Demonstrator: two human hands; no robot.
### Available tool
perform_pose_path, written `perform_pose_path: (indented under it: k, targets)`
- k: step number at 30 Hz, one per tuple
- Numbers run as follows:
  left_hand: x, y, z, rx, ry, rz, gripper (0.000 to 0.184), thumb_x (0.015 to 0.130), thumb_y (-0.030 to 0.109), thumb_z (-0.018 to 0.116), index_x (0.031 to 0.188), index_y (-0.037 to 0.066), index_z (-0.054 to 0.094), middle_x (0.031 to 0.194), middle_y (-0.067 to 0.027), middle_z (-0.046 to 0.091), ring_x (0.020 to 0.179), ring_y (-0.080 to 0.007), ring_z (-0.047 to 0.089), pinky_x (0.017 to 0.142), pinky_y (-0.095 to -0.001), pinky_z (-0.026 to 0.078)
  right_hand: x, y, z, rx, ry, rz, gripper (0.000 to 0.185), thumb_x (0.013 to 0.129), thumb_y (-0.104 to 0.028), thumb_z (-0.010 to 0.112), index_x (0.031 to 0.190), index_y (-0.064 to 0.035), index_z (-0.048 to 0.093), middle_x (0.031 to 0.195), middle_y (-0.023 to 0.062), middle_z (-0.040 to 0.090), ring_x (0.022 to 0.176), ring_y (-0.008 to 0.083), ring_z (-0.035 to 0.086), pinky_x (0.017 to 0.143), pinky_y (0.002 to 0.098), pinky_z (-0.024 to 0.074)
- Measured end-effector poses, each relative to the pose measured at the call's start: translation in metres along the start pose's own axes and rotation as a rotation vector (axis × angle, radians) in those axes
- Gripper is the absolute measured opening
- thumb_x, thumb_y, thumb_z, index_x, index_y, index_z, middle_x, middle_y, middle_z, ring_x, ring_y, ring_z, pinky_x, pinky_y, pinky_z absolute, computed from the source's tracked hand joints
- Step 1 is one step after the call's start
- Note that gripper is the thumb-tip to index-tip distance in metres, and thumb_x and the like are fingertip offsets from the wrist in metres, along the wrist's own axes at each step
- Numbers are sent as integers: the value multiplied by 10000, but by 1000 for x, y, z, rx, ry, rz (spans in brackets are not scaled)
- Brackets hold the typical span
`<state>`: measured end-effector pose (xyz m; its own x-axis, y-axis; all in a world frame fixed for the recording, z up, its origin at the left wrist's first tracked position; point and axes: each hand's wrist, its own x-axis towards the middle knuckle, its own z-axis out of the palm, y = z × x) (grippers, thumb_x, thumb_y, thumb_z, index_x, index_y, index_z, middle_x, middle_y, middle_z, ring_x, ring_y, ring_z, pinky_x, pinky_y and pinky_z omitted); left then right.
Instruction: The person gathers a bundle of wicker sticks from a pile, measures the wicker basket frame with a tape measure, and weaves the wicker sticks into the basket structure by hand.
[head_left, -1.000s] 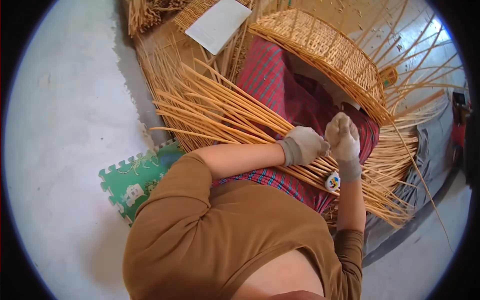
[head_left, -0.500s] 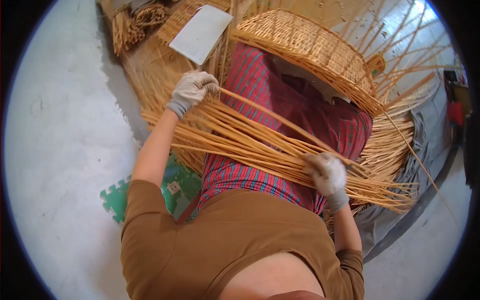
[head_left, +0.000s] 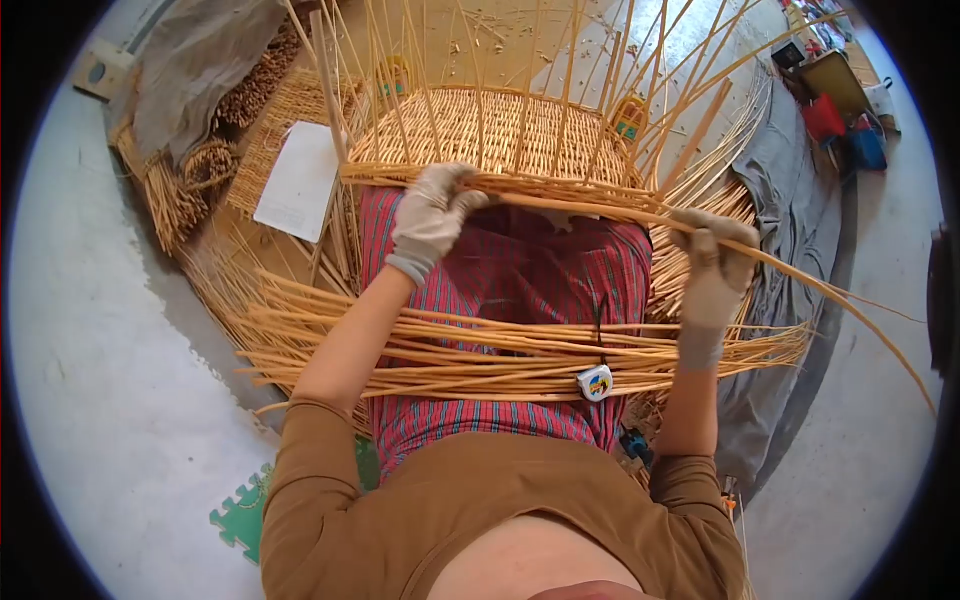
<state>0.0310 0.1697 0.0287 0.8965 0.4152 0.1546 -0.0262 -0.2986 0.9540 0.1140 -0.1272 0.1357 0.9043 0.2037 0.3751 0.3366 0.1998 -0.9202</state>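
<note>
A single wicker rod (head_left: 590, 206) runs along the near edge of a woven panel (head_left: 500, 130). My left hand (head_left: 430, 215), in a pale work glove, pinches the rod near its left end. Farther right, my right hand (head_left: 715, 262), also gloved, has its fingers closed round the same rod, whose tail bends down past it to the right. Upright stakes rise from the panel. Across my lap, on a red checked cloth (head_left: 510, 270), lies a bundle of loose rods (head_left: 480, 350). A small white tape measure (head_left: 595, 382) hangs over the bundle on a dark cord.
A white sheet (head_left: 298, 180) lies on a woven mat at the left, beside tied bundles of rods (head_left: 165, 195). Grey cloth (head_left: 790, 280) and more rods lie at the right. Beyond them are red and blue items (head_left: 822, 118). A green foam mat (head_left: 240, 515) is at the lower left.
Both hands have moved up from the lap bundle to the woven panel, with one rod stretched between them. The view has turned, and the panel now lies straight ahead.
</note>
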Motion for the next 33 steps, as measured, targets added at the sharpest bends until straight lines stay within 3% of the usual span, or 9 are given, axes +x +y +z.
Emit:
perform_pose_path:
  k: [3, 5, 10, 14, 17, 20, 24, 29, 33]
  targets:
    - [30, -27, -22, 689, 138, 353, 177, 883, 11, 664, 1056, 50, 652, 950, -51, 637, 851, -138, 640, 736, -245, 527, 8, 24, -28, 35, 101, 66, 117, 935, -31, 601, 1026, -75, 543, 997, 146, 683, 927, 247, 691, 754, 332, 632]
    - [41, -44, -24, 224, -5, -123, 303, 873, -93, 584, 1114, 75, 655, 991, -49, 638, 859, -134, 631, 732, -228, 518, 9, 39, -36, 62, 121, 77, 120, 930, -24, 605, 1021, -75, 545, 1003, 143, 681, 944, 248, 688, 750, 333, 637]
    - [42, -53, -43, -43, -227, -388, 381, 866, -155, 480, 1114, 60, 673, 1004, -20, 631, 874, -127, 603, 717, -221, 501, -7, 88, -22, 188, 179, 234, 126, 930, -31, 610, 1027, -73, 543, 1014, 130, 671, 942, 237, 686, 746, 330, 643]
    - [39, -66, -45, 214, -281, -39, 362, 847, -61, 615, 1142, 137, 686, 945, -17, 604, 807, -139, 591, 675, -269, 522, -2, 134, -7, 279, 257, 515, 42, 939, -70, 614, 919, -67, 577, 989, 123, 672, 934, 222, 678, 749, 310, 637]
    - [43, 0, -24, 1034, -66, 396, 382, 825, 158, 694, 1173, 307, 640, 936, -33, 549, 805, -184, 619, 654, -330, 529, 4, 147, -7, 321, 220, 635, 60, 942, -54, 605, 887, -39, 584, 983, 127, 679, 895, 231, 688, 728, 309, 643]
    - [68, -9, -7, 1369, -304, 335, 547, 721, 240, 788, 1238, 286, 612, 999, -70, 576, 733, -233, 610, 639, -363, 506, 11, 144, -11, 322, 154, 726, 35, 944, -42, 598, 910, -35, 594, 988, 129, 681, 864, 234, 692, 727, 307, 642]
    - [64, -21, -21, 1035, -224, 232, 516, 642, 275, 817, 1128, 232, 649, 890, -80, 614, 742, -252, 634, 636, -394, 490, 16, 149, -11, 293, 180, 819, 59, 940, -22, 597, 892, -49, 619, 967, 113, 676, 851, 213, 679, 739, 313, 635]
    - [50, -16, 34, 264, -5, -61, 506, 880, 279, 703, 1334, 112, 554, 958, -88, 694, 678, -144, 646, 690, -289, 529, 22, 156, -12, 310, 164, 790, 62, 926, -22, 621, 872, -53, 616, 906, 72, 655, 840, 198, 664, 727, 326, 631]
    - [64, -10, 81, -21, -278, -694, 434, 981, 407, 548, 1279, 92, 532, 1095, -77, 653, 537, -174, 645, 399, -292, 510, 18, 158, -13, 253, 197, 776, 71, 904, -11, 649, 868, -58, 610, 895, 77, 662, 809, 204, 671, 707, 328, 630]
